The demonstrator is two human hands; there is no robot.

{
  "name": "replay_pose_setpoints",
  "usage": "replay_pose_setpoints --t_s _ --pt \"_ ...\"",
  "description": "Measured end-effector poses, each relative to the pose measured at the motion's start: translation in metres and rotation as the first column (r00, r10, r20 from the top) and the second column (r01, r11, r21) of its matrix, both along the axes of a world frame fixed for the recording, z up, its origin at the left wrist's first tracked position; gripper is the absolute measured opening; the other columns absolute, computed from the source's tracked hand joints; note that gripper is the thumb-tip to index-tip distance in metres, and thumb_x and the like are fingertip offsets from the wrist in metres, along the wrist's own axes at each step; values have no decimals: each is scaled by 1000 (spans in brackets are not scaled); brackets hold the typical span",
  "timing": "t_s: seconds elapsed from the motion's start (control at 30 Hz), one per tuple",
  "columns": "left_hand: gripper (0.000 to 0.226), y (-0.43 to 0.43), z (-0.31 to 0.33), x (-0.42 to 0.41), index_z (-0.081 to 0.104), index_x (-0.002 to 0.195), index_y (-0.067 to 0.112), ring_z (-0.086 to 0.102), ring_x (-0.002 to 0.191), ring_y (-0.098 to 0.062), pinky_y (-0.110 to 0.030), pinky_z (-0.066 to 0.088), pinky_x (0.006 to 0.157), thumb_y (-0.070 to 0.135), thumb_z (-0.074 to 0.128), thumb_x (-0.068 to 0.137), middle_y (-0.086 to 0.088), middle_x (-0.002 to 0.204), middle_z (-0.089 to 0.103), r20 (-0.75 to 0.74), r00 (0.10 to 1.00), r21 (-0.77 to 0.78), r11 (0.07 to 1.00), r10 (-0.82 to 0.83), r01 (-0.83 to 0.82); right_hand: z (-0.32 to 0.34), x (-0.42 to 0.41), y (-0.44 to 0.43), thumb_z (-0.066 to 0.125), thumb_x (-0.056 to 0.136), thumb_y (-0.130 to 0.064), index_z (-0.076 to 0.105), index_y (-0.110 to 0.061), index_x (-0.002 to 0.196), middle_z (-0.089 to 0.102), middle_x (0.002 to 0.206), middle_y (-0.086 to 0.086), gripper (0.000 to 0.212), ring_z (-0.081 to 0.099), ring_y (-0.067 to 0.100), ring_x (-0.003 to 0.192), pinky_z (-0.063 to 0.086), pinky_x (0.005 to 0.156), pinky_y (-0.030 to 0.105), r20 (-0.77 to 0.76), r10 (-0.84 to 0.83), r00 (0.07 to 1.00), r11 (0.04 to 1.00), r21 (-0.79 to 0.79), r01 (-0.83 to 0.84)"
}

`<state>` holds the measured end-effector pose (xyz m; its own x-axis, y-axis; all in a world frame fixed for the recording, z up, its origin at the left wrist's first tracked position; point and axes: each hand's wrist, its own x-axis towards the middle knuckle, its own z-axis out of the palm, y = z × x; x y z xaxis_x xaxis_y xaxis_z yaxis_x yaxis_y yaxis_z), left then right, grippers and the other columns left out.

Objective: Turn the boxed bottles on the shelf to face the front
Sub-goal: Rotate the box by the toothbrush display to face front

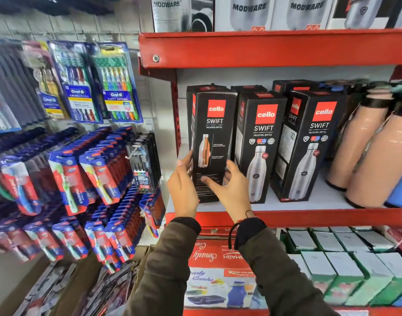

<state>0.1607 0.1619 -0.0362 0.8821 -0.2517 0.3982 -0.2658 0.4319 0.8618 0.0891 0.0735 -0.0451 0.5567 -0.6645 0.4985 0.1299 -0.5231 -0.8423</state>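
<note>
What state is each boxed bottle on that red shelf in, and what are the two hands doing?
Left box: upright, held at its lower part by both hands, showing a panel with a cutaway bottle picture.
Middle box: upright, front panel facing out.
Right box: upright, angled, side panel partly showing.
Left hand: gripping the left box's left edge.
Right hand: fingers spread across that box's lower right.

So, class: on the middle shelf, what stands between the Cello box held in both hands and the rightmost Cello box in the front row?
In the head view, one more front-facing Cello box stands between the held box and the rightmost box.
</note>
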Motion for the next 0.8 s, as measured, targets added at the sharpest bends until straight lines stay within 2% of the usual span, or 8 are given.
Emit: replay_pose_setpoints --t_s 0.13,0.27,0.37,0.43,0.53,0.6,0.7,0.8 --pt "52 8 6 0 75 118 5 74 106 -1 -30 62 92 35 33 109 22 99 79 7 999 -59 997 46 -45 12 3 5 91 61 -49 59 -27 121 72 112 -12 71 68 4 105 58 92 32 17 -43 999 999 1 43" --pt "49 12 1 -1 77 112 2 76 103 -7 -30 65 81 31 38 110 16 103 81 21 998 -64 997 53 -52 14 6 5 90 58 -56 56 -22 127 70 119 -4 84 66 16 113 56 95 39 -21 -109 994 994 -12 109" --pt "41 16 1 5 76 117 12 75 107 -14 -34 63 90 31 40 109 5 110 80 67 996 -16 998 53 -52 13 4 3 88 57 -54 58 -24 123 71 113 -8 78 68 11 106 58 92 35 -21 -138 990 990 -18 138" --pt "34 15 2 15 66 131 16 67 122 -15 -35 55 103 24 40 109 2 125 73 129 987 63 992 96 -105 13 3 1 87 58 -53 57 -25 127 69 116 -13 81 65 6 108 55 95 28 -31 -133 991 991 -18 132" --pt "39 9 5 32 52 145 12 51 141 -19 -36 37 121 16 35 110 -4 146 58 149 989 260 964 13 -52 13 1 -1 84 60 -51 51 -36 130 60 111 -40 79 57 -15 107 43 91 4 -28 -96 995 995 8 97" --pt "40 8 5 37 51 146 10 50 142 -22 -42 34 123 16 33 111 -8 149 56 109 990 322 945 -88 49 13 0 -1 82 64 -45 46 -51 127 56 111 -50 73 53 -22 110 40 91 0 -20 -46 999 999 19 46" --pt "38 11 3 38 52 143 14 53 138 -23 -48 37 121 19 33 111 -6 144 59 71 989 323 941 -130 101 9 2 -6 77 72 -43 32 -34 151 49 149 -18 91 43 1 139 38 116 33 -60 55 997 998 24 -54" --pt "33 13 1 35 54 137 14 56 132 -24 -49 41 118 18 34 111 -4 137 62 93 987 282 954 -133 102 8 2 -6 71 83 -33 19 -28 158 38 159 -2 91 36 12 147 33 120 44 -82 96 992 995 -11 -97"
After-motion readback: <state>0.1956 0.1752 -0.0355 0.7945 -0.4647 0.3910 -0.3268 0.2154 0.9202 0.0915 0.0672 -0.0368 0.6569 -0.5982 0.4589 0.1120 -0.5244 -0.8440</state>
